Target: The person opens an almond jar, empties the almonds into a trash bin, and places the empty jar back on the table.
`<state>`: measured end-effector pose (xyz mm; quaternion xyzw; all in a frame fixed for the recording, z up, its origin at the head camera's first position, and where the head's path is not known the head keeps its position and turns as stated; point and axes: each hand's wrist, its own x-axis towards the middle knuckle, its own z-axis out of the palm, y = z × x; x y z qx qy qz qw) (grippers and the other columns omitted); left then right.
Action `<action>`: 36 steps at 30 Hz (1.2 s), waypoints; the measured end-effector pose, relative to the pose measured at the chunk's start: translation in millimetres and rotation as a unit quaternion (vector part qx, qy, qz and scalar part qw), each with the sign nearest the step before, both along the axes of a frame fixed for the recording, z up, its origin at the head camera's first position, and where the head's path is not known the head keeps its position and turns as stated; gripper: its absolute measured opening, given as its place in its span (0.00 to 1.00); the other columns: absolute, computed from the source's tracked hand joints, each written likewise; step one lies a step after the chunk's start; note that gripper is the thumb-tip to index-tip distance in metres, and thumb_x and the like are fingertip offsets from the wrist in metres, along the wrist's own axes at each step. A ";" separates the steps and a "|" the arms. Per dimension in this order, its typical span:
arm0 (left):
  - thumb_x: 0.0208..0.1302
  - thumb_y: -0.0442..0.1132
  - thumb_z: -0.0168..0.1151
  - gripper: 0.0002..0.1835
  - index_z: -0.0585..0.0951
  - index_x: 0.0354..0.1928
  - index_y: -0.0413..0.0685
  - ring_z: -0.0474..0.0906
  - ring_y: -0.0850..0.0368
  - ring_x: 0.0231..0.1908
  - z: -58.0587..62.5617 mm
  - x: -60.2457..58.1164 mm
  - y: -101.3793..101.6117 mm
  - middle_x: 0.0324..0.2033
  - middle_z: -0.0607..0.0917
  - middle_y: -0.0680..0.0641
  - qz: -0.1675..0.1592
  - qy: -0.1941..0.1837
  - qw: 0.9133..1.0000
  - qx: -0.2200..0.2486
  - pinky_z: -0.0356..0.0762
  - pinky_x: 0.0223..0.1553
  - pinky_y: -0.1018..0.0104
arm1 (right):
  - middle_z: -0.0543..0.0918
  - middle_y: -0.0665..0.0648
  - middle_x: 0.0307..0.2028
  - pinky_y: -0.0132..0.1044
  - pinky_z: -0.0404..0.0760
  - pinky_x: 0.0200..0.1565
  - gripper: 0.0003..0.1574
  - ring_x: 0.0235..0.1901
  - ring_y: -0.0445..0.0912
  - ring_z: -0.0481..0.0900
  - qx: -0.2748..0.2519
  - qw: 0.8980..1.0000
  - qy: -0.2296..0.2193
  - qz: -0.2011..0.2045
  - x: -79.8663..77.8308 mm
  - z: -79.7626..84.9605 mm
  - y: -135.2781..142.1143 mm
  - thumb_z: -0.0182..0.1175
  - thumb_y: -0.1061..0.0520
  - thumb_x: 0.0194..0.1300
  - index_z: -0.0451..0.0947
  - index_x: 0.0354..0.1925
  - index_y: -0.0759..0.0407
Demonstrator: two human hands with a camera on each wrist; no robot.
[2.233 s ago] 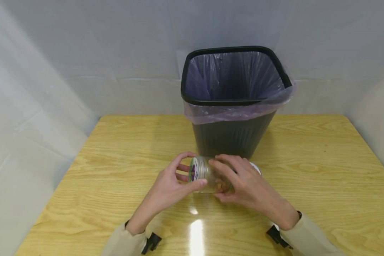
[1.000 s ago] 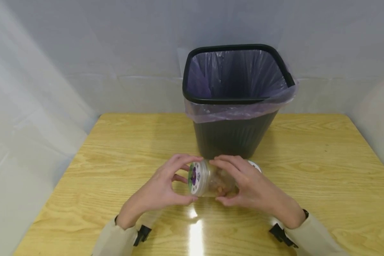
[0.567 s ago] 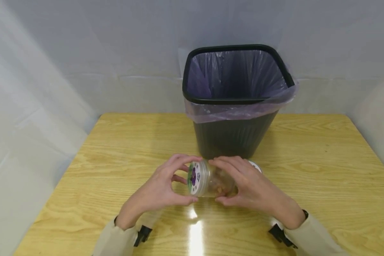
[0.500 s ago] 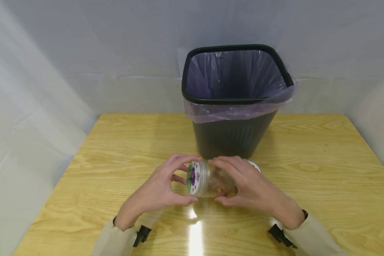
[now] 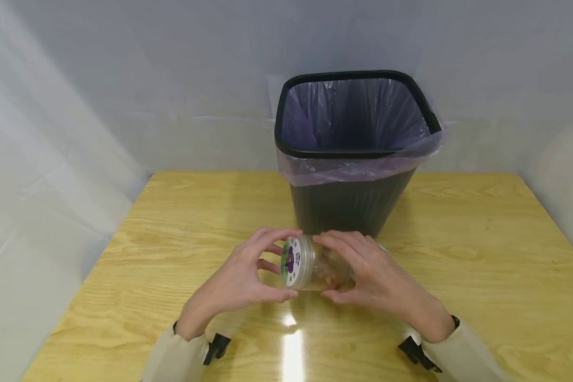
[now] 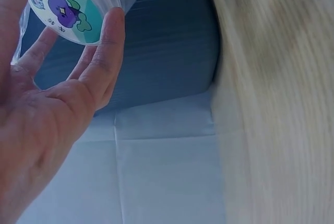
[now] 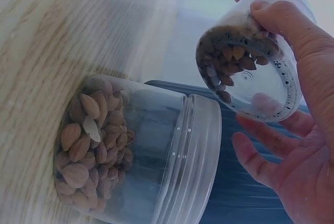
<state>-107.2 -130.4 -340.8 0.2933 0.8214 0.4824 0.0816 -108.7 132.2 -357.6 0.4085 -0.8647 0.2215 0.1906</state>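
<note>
A clear jar [image 5: 322, 268] of brown nuts lies sideways between my two hands, raised off the table. Its lid [image 5: 292, 261], white and green with a purple cartoon, faces left. My left hand [image 5: 239, 273] curves around the lid's rim, thumb below and fingers above. Around the body, toward the base, my right hand [image 5: 379, 273] grips the jar. In the right wrist view, the nuts rest along the low side of its clear base. A second lidded jar [image 7: 151, 145], part full of almonds, stands on the table, mostly hidden behind my right hand in the head view.
Just beyond the hands, a dark ribbed waste bin [image 5: 348, 204] stands on the wooden table [image 5: 186, 212]. A purple plastic bag [image 5: 334, 172] lines it and folds over its rim. Pale sheeting [image 5: 196, 79] hangs behind the table.
My left hand has shifted its hold, thumb moving from across the lid's side down to its lower edge. The lid's picture now faces the head camera more. The jar stays in both hands.
</note>
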 end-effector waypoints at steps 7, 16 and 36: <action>0.40 0.42 0.78 0.50 0.63 0.67 0.73 0.73 0.55 0.52 1.4 -1.8 1.1 0.55 0.69 0.56 -0.002 0.000 1.000 -0.010 0.82 0.43 0.66 | 0.75 0.57 0.59 0.48 0.78 0.53 0.57 0.56 0.50 0.74 -0.010 1.000 0.009 0.004 -0.7 -3.5 0.0 0.76 0.41 0.38 0.65 0.66 0.53; 0.40 0.41 0.78 0.50 0.63 0.67 0.72 0.73 0.55 0.51 -2.6 -1.4 1.3 0.56 0.69 0.55 0.000 0.002 1.000 -0.008 0.82 0.43 0.64 | 0.74 0.57 0.59 0.51 0.79 0.50 0.57 0.56 0.50 0.74 -0.010 1.000 0.016 0.000 0.1 -9.0 0.3 0.76 0.41 0.39 0.65 0.66 0.53; 0.39 0.49 0.79 0.49 0.63 0.66 0.74 0.78 0.57 0.47 -3.9 -5.0 4.1 0.57 0.71 0.54 0.034 -0.022 0.999 -0.003 0.82 0.41 0.67 | 0.74 0.58 0.59 0.48 0.78 0.50 0.56 0.57 0.50 0.73 0.001 0.999 0.050 -0.006 -5.1 -7.0 -0.3 0.75 0.42 0.40 0.65 0.66 0.53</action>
